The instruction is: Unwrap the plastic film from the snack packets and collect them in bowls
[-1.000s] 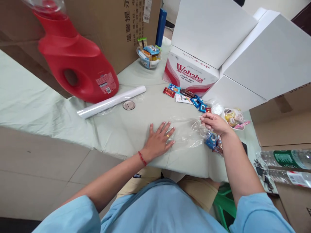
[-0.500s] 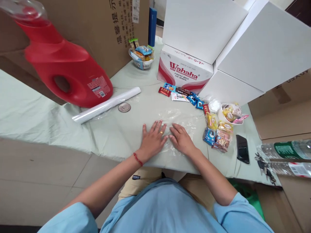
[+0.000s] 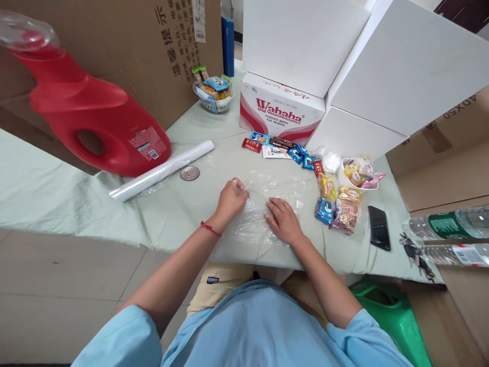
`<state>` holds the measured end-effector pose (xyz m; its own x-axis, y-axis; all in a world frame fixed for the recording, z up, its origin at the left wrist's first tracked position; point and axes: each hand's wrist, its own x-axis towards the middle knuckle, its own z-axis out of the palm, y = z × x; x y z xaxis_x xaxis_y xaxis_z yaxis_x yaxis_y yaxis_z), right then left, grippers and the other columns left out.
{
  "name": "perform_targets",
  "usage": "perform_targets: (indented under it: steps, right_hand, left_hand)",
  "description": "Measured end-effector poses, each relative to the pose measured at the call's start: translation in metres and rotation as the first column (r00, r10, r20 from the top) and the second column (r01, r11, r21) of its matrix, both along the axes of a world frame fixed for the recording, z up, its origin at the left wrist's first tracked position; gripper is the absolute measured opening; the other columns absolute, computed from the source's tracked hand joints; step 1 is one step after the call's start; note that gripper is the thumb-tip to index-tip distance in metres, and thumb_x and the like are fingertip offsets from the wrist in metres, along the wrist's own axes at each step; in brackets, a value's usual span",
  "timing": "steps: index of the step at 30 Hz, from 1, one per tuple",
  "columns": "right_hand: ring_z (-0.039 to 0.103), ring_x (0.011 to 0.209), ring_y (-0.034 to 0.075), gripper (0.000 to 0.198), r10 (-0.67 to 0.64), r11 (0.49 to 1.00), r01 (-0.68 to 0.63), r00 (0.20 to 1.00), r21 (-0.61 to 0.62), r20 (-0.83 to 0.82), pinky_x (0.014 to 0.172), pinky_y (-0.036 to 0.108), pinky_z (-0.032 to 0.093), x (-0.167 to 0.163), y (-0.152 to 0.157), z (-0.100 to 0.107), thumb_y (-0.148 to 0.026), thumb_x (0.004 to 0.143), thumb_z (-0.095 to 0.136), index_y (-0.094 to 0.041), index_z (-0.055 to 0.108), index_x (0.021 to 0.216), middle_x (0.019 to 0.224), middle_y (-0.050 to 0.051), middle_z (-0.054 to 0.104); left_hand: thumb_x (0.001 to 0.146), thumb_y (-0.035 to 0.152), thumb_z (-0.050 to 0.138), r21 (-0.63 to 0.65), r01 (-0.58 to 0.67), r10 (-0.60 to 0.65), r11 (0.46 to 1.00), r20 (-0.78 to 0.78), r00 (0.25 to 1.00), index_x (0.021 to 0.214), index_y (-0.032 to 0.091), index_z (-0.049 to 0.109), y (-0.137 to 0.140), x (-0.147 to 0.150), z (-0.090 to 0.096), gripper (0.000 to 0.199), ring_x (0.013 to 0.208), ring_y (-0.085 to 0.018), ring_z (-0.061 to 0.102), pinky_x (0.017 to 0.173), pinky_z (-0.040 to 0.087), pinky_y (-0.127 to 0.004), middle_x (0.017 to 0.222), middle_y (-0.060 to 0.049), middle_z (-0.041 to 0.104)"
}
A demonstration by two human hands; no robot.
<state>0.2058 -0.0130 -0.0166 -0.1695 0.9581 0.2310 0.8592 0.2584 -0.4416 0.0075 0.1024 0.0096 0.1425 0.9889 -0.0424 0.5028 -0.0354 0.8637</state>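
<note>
A thin clear plastic bag or sheet (image 3: 252,221) lies crinkled on the cloth-covered table before me. My left hand (image 3: 232,198), with a ring and a red wrist cord, has its fingers curled in a pinch at the plastic's left edge. Resting on the right part of the plastic, my right hand (image 3: 283,220) is flat with its fingers stretched out. Left of my hands are a round metal disc (image 3: 190,173) and a white roll of plastic (image 3: 164,171). Wrapped snacks (image 3: 325,210) lie to the right of my right hand.
A large red jug (image 3: 103,112) stands at the left. Behind are a snack bowl (image 3: 214,103), a Wahaha carton (image 3: 280,109) and white boxes (image 3: 305,41). Rightward lie a white snack cup (image 3: 346,178), a phone (image 3: 379,228), keys (image 3: 416,255) and bottles (image 3: 454,226).
My left hand has moved left from beside my right hand, and its spread fingers have closed into a pinch at the plastic's edge. My right hand stays flat on the plastic.
</note>
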Motion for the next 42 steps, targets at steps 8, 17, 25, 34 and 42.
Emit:
perform_targets:
  steps: [8,17,25,34,42]
  right_hand:
    - [0.047,0.149,0.03,0.047,-0.001,0.999,0.002,1.0,-0.049,0.021,0.125,0.052,0.039,0.001,0.002,-0.007,-0.037,0.108,0.051,-0.021,0.06,0.151,0.159,0.012,0.056]
    - [0.044,0.152,0.03,0.049,0.084,0.996,-0.084,0.996,-0.034,0.013,0.127,0.054,0.037,0.013,0.02,-0.007,-0.034,0.105,0.056,-0.02,0.058,0.152,0.161,0.015,0.053]
    - [0.059,0.139,0.027,0.043,-0.111,0.994,0.1,0.93,-0.05,-0.351,0.12,0.049,0.044,0.042,0.031,-0.01,-0.045,0.104,0.053,-0.022,0.067,0.137,0.146,0.014,0.066]
    - [0.059,0.122,0.029,0.045,-0.497,0.862,0.506,0.841,0.012,0.215,0.106,0.043,0.048,0.136,0.129,0.045,-0.014,0.092,0.048,-0.014,0.066,0.133,0.134,0.017,0.067]
    - [0.059,0.118,0.033,0.034,-0.499,0.806,0.592,0.69,-0.013,0.524,0.097,0.046,0.048,0.141,0.164,0.06,-0.019,0.101,0.044,-0.013,0.069,0.123,0.122,0.024,0.069]
  left_hand:
    - [0.076,0.018,0.071,0.072,-0.335,0.34,0.939,-0.084,0.937,0.11,0.016,0.05,0.026,-0.049,0.019,0.04,0.089,-0.02,0.065,0.087,0.058,-0.042,0.118,-0.015,0.059]
    - [0.096,0.026,0.058,0.303,0.67,-0.381,0.678,-0.634,0.673,0.146,0.024,0.06,-0.042,-0.003,0.019,0.051,0.152,-0.031,0.046,0.131,0.022,-0.056,0.158,-0.014,0.057]
    - [0.11,0.049,0.03,0.21,0.515,-0.256,0.831,-0.678,0.689,0.164,0.028,0.041,-0.032,-0.031,-0.019,0.059,0.161,-0.033,0.031,0.127,0.009,-0.074,0.174,-0.012,0.031]
    - [0.109,0.046,0.035,0.245,0.498,-0.246,0.832,-0.641,0.727,0.162,0.028,0.045,-0.038,-0.034,-0.018,0.057,0.161,-0.035,0.032,0.127,0.002,-0.077,0.173,-0.012,0.034]
    - [0.109,0.045,0.038,0.263,0.477,-0.241,0.838,-0.606,0.758,0.161,0.026,0.045,-0.038,-0.036,-0.02,0.056,0.16,-0.034,0.033,0.128,0.004,-0.076,0.173,-0.011,0.035]
